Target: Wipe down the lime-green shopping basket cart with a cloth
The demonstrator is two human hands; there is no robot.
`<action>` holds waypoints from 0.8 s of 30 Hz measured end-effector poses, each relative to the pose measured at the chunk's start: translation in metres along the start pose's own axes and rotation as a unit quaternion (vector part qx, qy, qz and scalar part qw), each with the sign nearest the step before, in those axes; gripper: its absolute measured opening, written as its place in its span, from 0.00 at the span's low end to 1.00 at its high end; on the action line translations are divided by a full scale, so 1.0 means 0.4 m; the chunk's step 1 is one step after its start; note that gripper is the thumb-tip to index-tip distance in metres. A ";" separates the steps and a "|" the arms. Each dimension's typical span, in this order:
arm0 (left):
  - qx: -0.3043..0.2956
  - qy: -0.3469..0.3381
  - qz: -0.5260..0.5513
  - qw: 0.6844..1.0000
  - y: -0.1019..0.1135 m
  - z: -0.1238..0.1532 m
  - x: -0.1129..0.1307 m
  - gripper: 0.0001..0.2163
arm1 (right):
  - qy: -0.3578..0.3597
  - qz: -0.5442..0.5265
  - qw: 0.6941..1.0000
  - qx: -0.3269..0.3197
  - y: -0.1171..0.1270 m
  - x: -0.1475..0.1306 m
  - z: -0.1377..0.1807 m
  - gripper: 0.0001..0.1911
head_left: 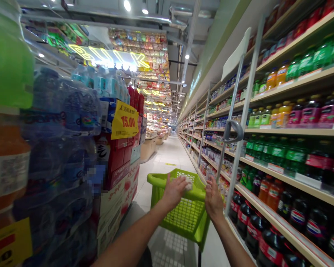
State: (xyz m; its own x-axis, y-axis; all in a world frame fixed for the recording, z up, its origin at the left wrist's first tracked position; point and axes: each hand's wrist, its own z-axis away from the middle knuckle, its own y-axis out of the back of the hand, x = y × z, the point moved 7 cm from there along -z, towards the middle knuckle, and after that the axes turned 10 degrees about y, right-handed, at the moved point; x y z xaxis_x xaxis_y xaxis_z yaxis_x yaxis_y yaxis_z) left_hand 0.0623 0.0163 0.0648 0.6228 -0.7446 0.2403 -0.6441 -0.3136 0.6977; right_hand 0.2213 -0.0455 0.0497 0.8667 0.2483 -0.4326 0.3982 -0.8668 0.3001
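A lime-green shopping basket (183,218) with a perforated wall stands in front of me on the aisle floor. My left hand (173,192) is at its rim, fingers closed over a small crumpled white piece like a tissue (188,182). At the basket's right corner is my right hand (213,200), its fingers bent and pointing up at the rim, partly hiding what they touch. Beside that hand a thin grey pole (222,163) slants upward. It carries a grey loop handle (233,131) and, at the top, a white plate (236,55).
Shelves of bottled drinks (289,152) line the right side. On the left, close by, rise wrapped water bottles (64,107) and stacked cartons (119,163) with a yellow price sign (125,120). The pale floor (169,148) runs ahead between them.
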 end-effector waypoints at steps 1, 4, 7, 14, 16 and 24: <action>0.010 0.034 -0.008 0.999 0.017 0.000 -0.040 0.14 | -0.004 0.003 1.000 0.003 0.004 0.010 0.004 0.28; 0.037 0.100 -0.025 0.994 0.051 0.004 -0.107 0.14 | -0.001 0.003 1.000 0.010 0.003 0.017 0.014 0.28; 0.024 0.054 -0.022 0.998 0.011 0.007 -0.029 0.13 | 0.015 -0.018 1.000 0.015 -0.012 -0.007 0.016 0.28; -0.001 -0.031 -0.021 0.999 -0.020 0.011 0.031 0.13 | 0.017 0.003 0.999 0.045 0.012 0.019 0.025 0.28; 0.018 0.069 -0.030 0.997 0.021 0.005 -0.058 0.14 | 0.012 0.011 0.999 0.044 0.015 0.034 0.028 0.28; -0.019 -0.049 -0.017 0.998 -0.060 0.005 0.092 0.11 | -0.038 -0.053 0.997 0.028 0.003 0.032 0.025 0.28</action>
State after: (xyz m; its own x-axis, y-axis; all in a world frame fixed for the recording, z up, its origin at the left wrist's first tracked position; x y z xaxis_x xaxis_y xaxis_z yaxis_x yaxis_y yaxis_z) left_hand 0.0996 -0.0047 0.0555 0.5966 -0.7885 0.1494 -0.6039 -0.3185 0.7306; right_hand 0.2298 -0.0475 0.0361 0.7946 0.3087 -0.5228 0.4677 -0.8603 0.2028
